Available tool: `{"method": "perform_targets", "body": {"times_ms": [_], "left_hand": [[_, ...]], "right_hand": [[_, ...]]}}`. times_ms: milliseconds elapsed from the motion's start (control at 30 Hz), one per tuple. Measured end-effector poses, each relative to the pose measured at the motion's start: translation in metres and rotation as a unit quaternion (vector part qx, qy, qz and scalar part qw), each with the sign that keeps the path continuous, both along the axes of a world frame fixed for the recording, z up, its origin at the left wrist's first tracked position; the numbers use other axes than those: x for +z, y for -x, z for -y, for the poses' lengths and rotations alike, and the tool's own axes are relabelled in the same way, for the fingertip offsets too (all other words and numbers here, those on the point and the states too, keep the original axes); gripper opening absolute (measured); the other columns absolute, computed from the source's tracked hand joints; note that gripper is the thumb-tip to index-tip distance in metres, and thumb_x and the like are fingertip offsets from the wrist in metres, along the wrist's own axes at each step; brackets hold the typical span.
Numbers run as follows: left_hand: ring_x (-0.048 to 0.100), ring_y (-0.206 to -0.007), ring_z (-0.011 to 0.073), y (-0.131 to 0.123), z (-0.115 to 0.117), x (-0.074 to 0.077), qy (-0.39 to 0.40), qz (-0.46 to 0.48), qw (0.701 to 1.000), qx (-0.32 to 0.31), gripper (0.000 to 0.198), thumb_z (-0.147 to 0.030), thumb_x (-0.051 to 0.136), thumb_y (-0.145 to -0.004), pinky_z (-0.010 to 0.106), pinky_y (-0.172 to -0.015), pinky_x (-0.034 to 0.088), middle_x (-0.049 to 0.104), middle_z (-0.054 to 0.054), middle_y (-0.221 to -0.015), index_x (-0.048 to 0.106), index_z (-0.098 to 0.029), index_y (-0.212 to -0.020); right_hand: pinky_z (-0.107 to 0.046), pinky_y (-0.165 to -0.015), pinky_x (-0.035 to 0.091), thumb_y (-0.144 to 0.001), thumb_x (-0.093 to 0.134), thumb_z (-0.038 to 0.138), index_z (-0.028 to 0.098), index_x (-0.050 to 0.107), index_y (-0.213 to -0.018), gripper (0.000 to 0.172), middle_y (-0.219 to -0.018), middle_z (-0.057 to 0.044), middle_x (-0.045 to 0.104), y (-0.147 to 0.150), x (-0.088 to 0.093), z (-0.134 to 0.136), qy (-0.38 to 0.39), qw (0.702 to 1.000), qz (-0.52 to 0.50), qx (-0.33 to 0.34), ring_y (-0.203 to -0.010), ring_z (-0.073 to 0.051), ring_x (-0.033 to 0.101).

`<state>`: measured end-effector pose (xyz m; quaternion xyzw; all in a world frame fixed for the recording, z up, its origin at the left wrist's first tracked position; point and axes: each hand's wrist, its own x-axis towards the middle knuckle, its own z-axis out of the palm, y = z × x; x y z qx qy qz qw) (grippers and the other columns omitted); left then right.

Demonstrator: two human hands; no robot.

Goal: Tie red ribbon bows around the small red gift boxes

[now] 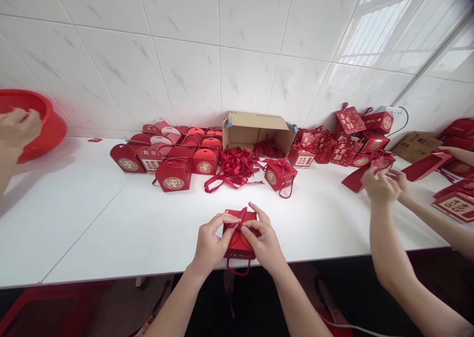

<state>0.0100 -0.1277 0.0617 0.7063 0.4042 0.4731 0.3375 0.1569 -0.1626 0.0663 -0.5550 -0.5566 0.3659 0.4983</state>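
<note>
A red gift box (237, 250) stands near the table's front edge, its cord handle hanging over that edge. On its top, a red ribbon (242, 214) is crossed or knotted at the middle. My left hand (215, 236) pinches the ribbon from the left, thumb and index finger together. From the right, my right hand (263, 236) pinches it close to the same spot, with one finger raised. Just beyond lie a heap of loose red ribbons (239, 164) and a gift box with a tied bow (280, 174).
Several red boxes (173, 174) stand at the back left by an open cardboard carton (255, 122). Finished-looking boxes (344, 149) cluster at the back right. A co-worker's hands (385, 181) work at the right; another person's hand (22, 125) is by a red basin (55, 125).
</note>
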Motion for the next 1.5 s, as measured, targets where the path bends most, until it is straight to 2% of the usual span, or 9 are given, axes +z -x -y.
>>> {"method": "perform_targets", "body": {"times_ms": [200, 300, 500, 767, 1000, 1167, 1333, 1400, 1500], "left_hand": [[0.063, -0.088, 0.0180, -0.003, -0.002, -0.005, -0.056, 0.023, 0.994, 0.089, 0.010, -0.021, 0.061, -0.080, 0.032, -0.082, 0.053, 0.065, 0.003, -0.088, 0.060, -0.020, -0.090], [0.060, -0.093, 0.0197, -0.002, 0.003, -0.003, -0.109, -0.037, 0.991, 0.067, 0.013, -0.020, 0.060, -0.081, 0.036, -0.084, 0.051, 0.063, 0.005, -0.093, 0.061, -0.021, -0.093], [0.060, -0.095, 0.0188, -0.005, 0.004, -0.001, -0.039, 0.014, 0.997, 0.063, 0.015, -0.024, 0.063, -0.079, 0.037, -0.088, 0.051, 0.061, 0.005, -0.096, 0.057, -0.021, -0.092], [0.058, -0.103, 0.0213, 0.003, -0.003, 0.002, -0.019, -0.047, 0.999, 0.000, 0.011, -0.025, 0.061, -0.082, 0.039, -0.091, 0.050, 0.067, 0.006, -0.102, 0.071, -0.024, -0.082], [0.058, -0.102, 0.0193, 0.018, -0.008, 0.015, -0.025, -0.087, 0.993, -0.072, 0.011, -0.022, 0.059, -0.082, 0.035, -0.090, 0.048, 0.068, 0.005, -0.096, 0.070, -0.023, -0.083], [0.058, -0.097, 0.0199, 0.019, -0.005, 0.023, -0.033, -0.150, 0.986, -0.064, 0.010, -0.023, 0.060, -0.081, 0.039, -0.092, 0.042, 0.068, 0.001, -0.088, 0.070, -0.026, -0.083], [0.058, -0.094, 0.0197, 0.020, -0.003, 0.027, -0.012, -0.193, 0.980, -0.054, 0.009, -0.025, 0.060, -0.079, 0.039, -0.090, 0.038, 0.065, 0.001, -0.091, 0.069, -0.027, -0.080], [0.057, -0.091, 0.0186, 0.021, -0.003, 0.029, -0.004, -0.202, 0.978, -0.059, 0.008, -0.026, 0.060, -0.079, 0.037, -0.088, 0.039, 0.064, 0.001, -0.094, 0.068, -0.026, -0.081], [0.056, -0.089, 0.0176, 0.023, -0.006, 0.035, -0.020, -0.212, 0.974, -0.076, 0.006, -0.026, 0.059, -0.079, 0.035, -0.090, 0.038, 0.063, 0.001, -0.092, 0.065, -0.024, -0.078]], "right_hand": [[-0.044, -0.108, 0.031, -0.083, 0.059, 0.035, 0.019, 0.071, -0.082, 0.020, -0.149, -0.007, 0.030, 0.004, -0.002, -0.003, 0.032, 0.993, -0.111, 0.002, -0.131, -0.029, 0.037], [-0.044, -0.107, 0.032, -0.082, 0.059, 0.036, 0.020, 0.072, -0.083, 0.020, -0.148, -0.007, 0.033, 0.005, -0.004, -0.003, 0.032, 0.991, -0.129, -0.011, -0.131, -0.029, 0.038], [-0.045, -0.107, 0.034, -0.083, 0.059, 0.036, 0.022, 0.072, -0.088, 0.020, -0.146, -0.006, 0.035, 0.004, -0.008, -0.001, 0.025, 0.991, -0.126, -0.029, -0.132, -0.028, 0.037], [-0.049, -0.107, 0.031, -0.086, 0.053, 0.038, 0.024, 0.072, -0.091, 0.023, -0.140, -0.007, 0.045, 0.002, 0.001, 0.009, 0.022, 0.999, 0.003, -0.042, -0.130, -0.028, 0.037], [-0.039, -0.083, 0.045, -0.088, 0.049, 0.027, 0.023, 0.057, -0.107, 0.021, -0.094, -0.005, 0.067, -0.024, 0.010, 0.020, -0.010, 0.991, 0.135, -0.012, -0.090, -0.021, 0.060], [-0.041, -0.090, 0.039, -0.087, 0.052, 0.024, 0.024, 0.056, -0.107, 0.020, -0.084, -0.001, 0.066, -0.029, 0.024, 0.028, -0.014, 0.972, 0.233, 0.001, -0.086, -0.019, 0.060], [-0.024, -0.056, 0.043, -0.085, 0.059, 0.037, 0.026, 0.056, -0.110, 0.027, -0.061, 0.006, 0.058, -0.033, 0.060, 0.043, 0.073, 0.967, 0.190, 0.150, -0.054, -0.012, 0.052], [-0.023, -0.054, 0.042, -0.086, 0.056, 0.042, 0.024, 0.060, -0.104, 0.026, -0.063, 0.004, 0.058, -0.034, 0.067, 0.035, 0.068, 0.968, 0.183, 0.160, -0.055, -0.012, 0.053], [-0.026, -0.065, 0.048, -0.087, 0.053, 0.043, 0.020, 0.061, -0.109, 0.034, -0.092, -0.005, 0.064, -0.032, 0.061, 0.005, 0.020, 0.979, 0.183, 0.088, -0.071, -0.013, 0.059]]}}
